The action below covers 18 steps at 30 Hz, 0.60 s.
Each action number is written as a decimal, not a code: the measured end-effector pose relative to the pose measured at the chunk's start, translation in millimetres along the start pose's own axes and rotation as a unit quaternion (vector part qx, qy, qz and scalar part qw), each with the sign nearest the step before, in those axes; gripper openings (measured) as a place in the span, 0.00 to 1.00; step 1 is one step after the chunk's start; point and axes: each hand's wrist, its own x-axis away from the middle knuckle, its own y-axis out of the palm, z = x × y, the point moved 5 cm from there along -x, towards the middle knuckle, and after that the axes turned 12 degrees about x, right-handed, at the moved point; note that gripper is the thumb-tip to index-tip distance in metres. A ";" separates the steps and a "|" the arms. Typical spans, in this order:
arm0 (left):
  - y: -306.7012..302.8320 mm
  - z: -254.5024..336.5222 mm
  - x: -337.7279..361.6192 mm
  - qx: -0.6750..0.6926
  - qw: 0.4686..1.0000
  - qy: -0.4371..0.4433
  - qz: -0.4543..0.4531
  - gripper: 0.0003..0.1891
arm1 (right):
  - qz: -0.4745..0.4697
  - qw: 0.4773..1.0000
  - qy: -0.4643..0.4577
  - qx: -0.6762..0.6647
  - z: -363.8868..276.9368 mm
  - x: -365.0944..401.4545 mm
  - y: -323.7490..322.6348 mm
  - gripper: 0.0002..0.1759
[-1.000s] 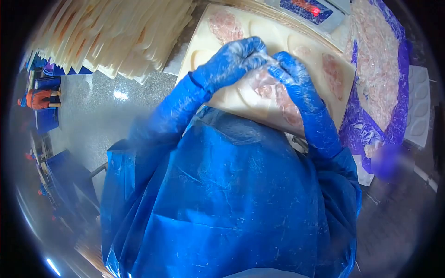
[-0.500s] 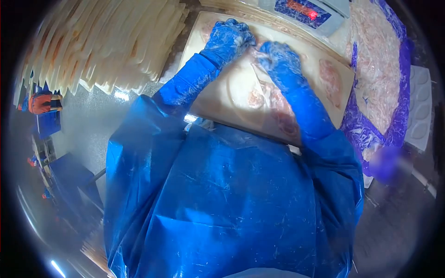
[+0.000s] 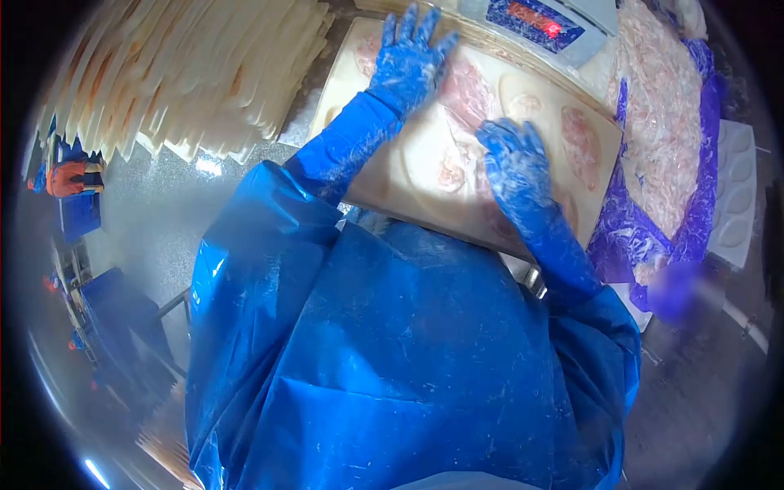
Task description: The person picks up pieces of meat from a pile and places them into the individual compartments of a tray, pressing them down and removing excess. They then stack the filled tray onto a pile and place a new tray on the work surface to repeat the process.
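A pale moulded tray with oval hollows lies in front of me, holding several pieces of raw pink meat. My left hand, in a wet blue glove, rests over the tray's far left part with fingers spread. Beside it, a pink meat piece fills a hollow near the middle. My right hand, gloved in blue too, lies palm down on the tray's right half, fingers stretched out and slightly apart. It partly covers the meat beneath. Another meat piece sits in the hollow at the far right.
A scale with a red display stands behind the tray. To the right is a purple-lined container heaped with raw meat, next to another moulded tray. Stacked pale trays rise at the left. A person is further off.
Both hands were closed and near each other over the tray's middle. Now their fingers are spread; the right has drawn back toward me, uncovering the middle meat piece.
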 end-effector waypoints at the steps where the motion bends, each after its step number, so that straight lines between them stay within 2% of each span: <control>1: 4.2 3.6 -2.4 0.002 1.000 0.000 0.000 0.32 | -0.002 1.000 0.000 0.001 -1.2 1.4 -3.8 0.27; 3: 8.4 22.8 -8.6 0.257 0.958 0.105 0.068 0.32 | 0.066 0.996 0.034 -0.054 -6.8 -4.5 -20.8 0.28; 4: 24.0 37.1 -1.4 0.263 0.953 0.148 0.031 0.32 | 0.052 0.996 0.031 -0.065 -18.7 -16.5 -22.3 0.30; 5: 36.0 33.6 -6.4 0.263 0.954 0.143 0.029 0.32 | 0.050 0.996 0.027 -0.068 -18.4 -16.8 -16.3 0.30; 7: 35.1 14.2 -25.1 0.101 0.993 0.030 0.045 0.32 | 0.005 0.997 -0.021 -0.071 -21.9 -12.7 3.7 0.32; 9: 28.8 16.4 -19.4 0.091 0.995 0.013 0.050 0.32 | 0.013 0.998 -0.022 -0.057 -16.3 -2.0 -2.2 0.30; 11: -5.8 34.5 3.1 0.154 0.983 0.040 0.092 0.32 | 0.028 0.977 0.067 -0.200 -4.9 10.6 -27.2 0.27; 12: -24.2 43.2 21.5 0.242 0.969 0.031 0.042 0.30 | 0.061 0.972 0.080 -0.213 -12.3 12.0 -37.8 0.23; 13: -42.0 52.6 44.8 0.327 0.945 0.023 -0.011 0.28 | 0.062 0.971 0.087 -0.215 -17.3 12.8 -34.7 0.23; 15: -54.5 68.8 96.8 0.402 0.913 0.043 -0.054 0.20 | -0.063 0.982 0.056 -0.170 -35.3 17.2 -9.5 0.18; 16: -60.9 75.5 108.2 0.401 0.913 0.045 -0.056 0.20 | -0.063 0.979 0.095 -0.169 -38.3 19.1 5.4 0.15; 18: -66.1 78.9 124.2 0.353 0.931 0.023 -0.090 0.15 | -0.086 0.981 0.088 -0.151 -41.7 18.1 13.2 0.15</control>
